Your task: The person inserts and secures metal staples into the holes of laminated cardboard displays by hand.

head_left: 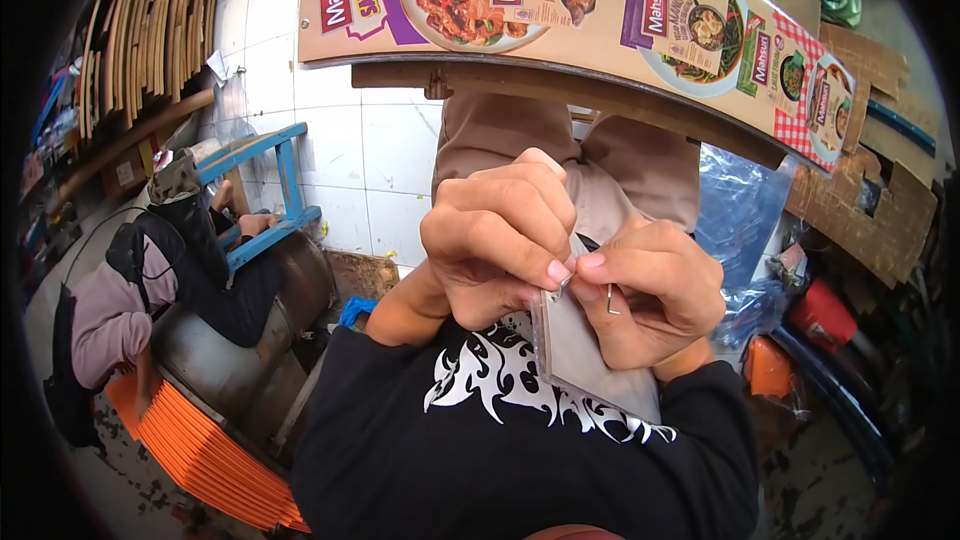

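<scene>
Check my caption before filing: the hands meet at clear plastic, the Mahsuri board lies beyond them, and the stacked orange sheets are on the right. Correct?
The stacked orange sheets are on the left, as the head view shows. The clear plastic and Mahsuri board are as stated.

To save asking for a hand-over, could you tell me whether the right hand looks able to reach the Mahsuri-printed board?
Probably yes: nothing visible blocks the way from the right hand to the Mahsuri-printed board, though its fingers hold a thin bent metal piece.
</scene>
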Demonstrator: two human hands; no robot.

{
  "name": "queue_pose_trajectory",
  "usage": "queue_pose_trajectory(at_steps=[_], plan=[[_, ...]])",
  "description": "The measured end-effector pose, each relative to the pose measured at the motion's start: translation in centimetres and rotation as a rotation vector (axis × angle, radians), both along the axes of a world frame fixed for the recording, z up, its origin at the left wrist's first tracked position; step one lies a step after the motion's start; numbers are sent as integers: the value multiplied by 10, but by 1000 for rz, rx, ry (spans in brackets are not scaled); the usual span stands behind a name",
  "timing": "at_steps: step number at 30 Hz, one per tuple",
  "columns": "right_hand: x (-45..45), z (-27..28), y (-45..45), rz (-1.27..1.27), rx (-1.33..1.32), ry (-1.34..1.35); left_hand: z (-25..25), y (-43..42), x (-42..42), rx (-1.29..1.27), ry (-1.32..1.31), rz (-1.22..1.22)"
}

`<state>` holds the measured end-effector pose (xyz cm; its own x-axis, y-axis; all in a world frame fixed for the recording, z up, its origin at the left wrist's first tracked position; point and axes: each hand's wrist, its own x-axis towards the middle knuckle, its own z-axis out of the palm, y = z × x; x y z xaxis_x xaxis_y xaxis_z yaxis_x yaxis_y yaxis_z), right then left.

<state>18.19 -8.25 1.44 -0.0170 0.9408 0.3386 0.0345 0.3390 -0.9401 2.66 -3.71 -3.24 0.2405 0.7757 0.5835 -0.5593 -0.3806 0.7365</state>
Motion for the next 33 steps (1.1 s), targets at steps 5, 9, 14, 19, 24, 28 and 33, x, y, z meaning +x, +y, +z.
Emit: queue_pose_trajectory(at_steps=[5,9,14,19,24,28,33], plan=[[1,5,-1,-30,-1,-93,-2,-5,1,-29,-10,55],[1,4,-6,-152,-6,-204,1,-11,-1,-79,-14,75],[5,-6,-9,-299,-153,-74,5,-15,4,-177,-105,80],[9,-2,-4,65,38,83,7,-9,-4,-150,-34,32],[8,-1,-5,47,-10,69,24,14,-23,-178,191,-308],[8,-1,-7,24,15,86,37,33,-30,-87,362,-437],[6,-1,-7,35,37,140,50,47,-34,54,426,-481]])
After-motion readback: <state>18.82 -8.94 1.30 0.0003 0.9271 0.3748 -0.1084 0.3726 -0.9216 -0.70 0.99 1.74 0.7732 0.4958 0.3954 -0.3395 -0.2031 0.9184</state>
